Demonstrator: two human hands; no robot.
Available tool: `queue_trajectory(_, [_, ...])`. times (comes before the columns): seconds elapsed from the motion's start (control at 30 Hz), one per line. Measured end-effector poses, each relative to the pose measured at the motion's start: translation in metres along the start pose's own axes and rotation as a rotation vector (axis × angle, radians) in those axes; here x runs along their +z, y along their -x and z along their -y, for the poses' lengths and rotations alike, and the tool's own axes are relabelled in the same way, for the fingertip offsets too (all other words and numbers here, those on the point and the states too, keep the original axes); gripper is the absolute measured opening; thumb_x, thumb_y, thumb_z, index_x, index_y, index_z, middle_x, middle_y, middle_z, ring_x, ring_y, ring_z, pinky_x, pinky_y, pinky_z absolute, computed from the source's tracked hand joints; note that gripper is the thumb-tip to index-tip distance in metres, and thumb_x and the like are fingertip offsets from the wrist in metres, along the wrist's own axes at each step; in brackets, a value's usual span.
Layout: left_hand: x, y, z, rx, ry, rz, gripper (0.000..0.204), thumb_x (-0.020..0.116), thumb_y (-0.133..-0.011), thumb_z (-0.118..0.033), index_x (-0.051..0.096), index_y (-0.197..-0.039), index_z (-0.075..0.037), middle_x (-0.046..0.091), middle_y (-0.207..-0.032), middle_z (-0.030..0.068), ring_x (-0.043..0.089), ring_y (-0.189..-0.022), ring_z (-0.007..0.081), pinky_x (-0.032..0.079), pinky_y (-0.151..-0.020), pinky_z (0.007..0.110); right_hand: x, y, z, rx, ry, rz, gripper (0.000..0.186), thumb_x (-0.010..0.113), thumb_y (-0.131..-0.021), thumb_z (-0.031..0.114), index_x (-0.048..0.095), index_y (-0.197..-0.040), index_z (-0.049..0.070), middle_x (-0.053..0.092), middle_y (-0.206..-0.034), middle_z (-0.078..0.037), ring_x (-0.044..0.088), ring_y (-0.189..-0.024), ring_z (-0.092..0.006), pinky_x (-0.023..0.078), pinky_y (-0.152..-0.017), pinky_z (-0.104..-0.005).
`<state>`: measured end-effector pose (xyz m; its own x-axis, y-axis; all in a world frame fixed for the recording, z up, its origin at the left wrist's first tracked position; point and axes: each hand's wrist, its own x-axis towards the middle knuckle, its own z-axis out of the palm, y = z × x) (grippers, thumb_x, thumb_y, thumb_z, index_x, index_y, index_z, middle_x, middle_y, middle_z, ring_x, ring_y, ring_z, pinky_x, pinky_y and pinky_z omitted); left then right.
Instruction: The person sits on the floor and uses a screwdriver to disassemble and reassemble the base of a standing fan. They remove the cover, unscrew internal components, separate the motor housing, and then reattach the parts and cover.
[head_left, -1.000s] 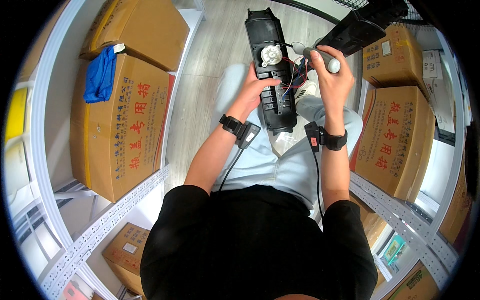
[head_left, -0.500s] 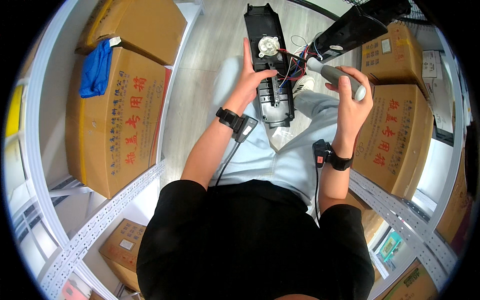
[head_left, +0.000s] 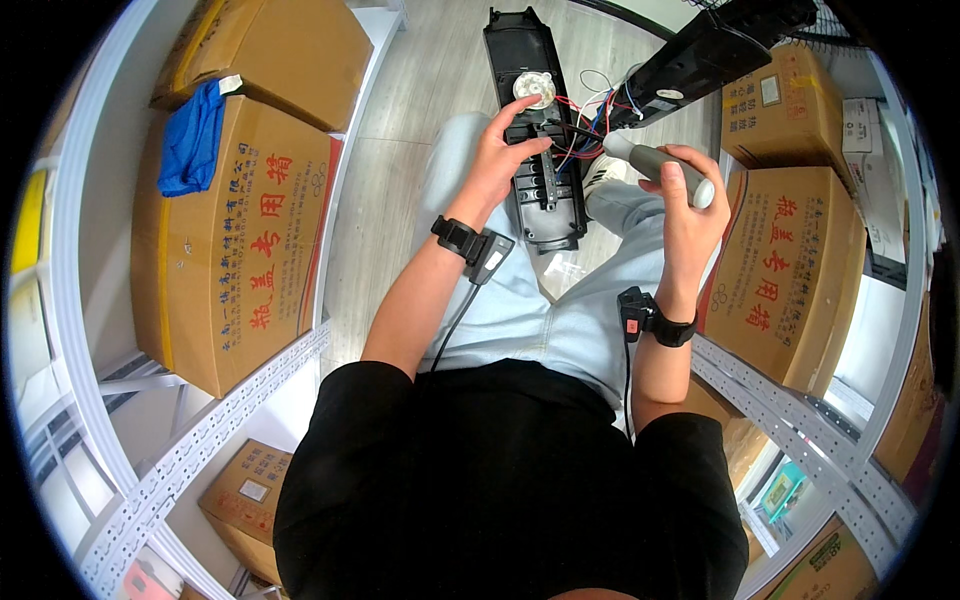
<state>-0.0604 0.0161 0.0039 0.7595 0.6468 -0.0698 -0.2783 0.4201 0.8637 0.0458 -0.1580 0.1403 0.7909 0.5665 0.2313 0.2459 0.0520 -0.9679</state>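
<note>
A long black plastic housing (head_left: pixel 560 225) lies tilted between my lower legs, its inner side facing up. A clear-white round part (head_left: pixel 534 88) is set in its upper half, and a narrow black strip (head_left: pixel 548 185) runs below. My left hand (head_left: pixel 492 165) grips the housing's left edge, index finger reaching to the round part and thumb on the strip; its other fingers are hidden. My right hand (head_left: pixel 688 205) is closed round the grey handle of a screwdriver (head_left: pixel 655 165). The dark shaft points left, over the wires, toward the strip's upper end; its tip is hard to make out.
Red, blue and white wires (head_left: pixel 598 118) link the housing to a second black plastic body (head_left: pixel 690 70) at upper right. Cardboard boxes (head_left: pixel 235 240) fill metal shelves on both sides. A blue cloth (head_left: pixel 190 140) hangs over one box. Cables run from both wrist bands (head_left: pixel 460 240).
My right hand and the screwdriver have moved left and slightly down. My left index finger has shifted from the housing's edge onto the round part.
</note>
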Motion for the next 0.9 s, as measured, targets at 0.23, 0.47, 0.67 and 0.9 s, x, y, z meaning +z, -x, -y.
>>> queue_trajectory(0.23, [0.001,0.002,0.003,-0.027,0.046,-0.047,0.032,0.072,-0.085,0.000,0.060,-0.113,-0.009,0.065,-0.104,0.0035,0.064,-0.093,0.0119,0.053,-0.080,0.026,-0.002,0.002,0.001,0.022,-0.016,-0.023,0.023,0.070,-0.091,0.013,0.065,-0.106,-0.003,0.065,-0.103,-0.011,0.067,-0.087,-0.0183,0.061,-0.071,-0.0298])
queue_trajectory(0.47, [0.001,0.000,0.008,0.037,-0.086,-0.075,0.017,0.068,-0.093,-0.013,0.063,-0.108,-0.008,0.061,-0.107,0.0003,0.056,-0.098,0.0091,0.047,-0.085,0.025,-0.003,0.003,0.001,0.013,-0.020,-0.017,0.023,0.070,-0.091,0.014,0.065,-0.106,-0.003,0.065,-0.103,-0.011,0.067,-0.087,-0.0184,0.061,-0.071,-0.0300])
queue_trajectory(0.67, [0.001,0.001,0.008,0.029,-0.096,-0.075,0.014,0.066,-0.095,-0.013,0.063,-0.107,-0.008,0.061,-0.107,-0.0004,0.055,-0.097,0.0089,0.047,-0.084,0.025,-0.004,0.003,-0.001,0.017,-0.040,-0.007,0.023,0.070,-0.091,0.015,0.065,-0.106,-0.003,0.065,-0.103,-0.011,0.067,-0.088,-0.0181,0.060,-0.071,-0.0295])
queue_trajectory(0.9, [-0.002,-0.002,0.013,0.029,-0.121,-0.070,0.015,0.067,-0.093,-0.010,0.063,-0.107,-0.007,0.061,-0.105,-0.0005,0.056,-0.096,0.0086,0.047,-0.082,0.024,-0.005,0.005,0.002,0.011,0.012,0.032,0.022,0.072,-0.089,0.014,0.067,-0.104,-0.002,0.065,-0.102,-0.010,0.066,-0.087,-0.0171,0.059,-0.072,-0.0291])
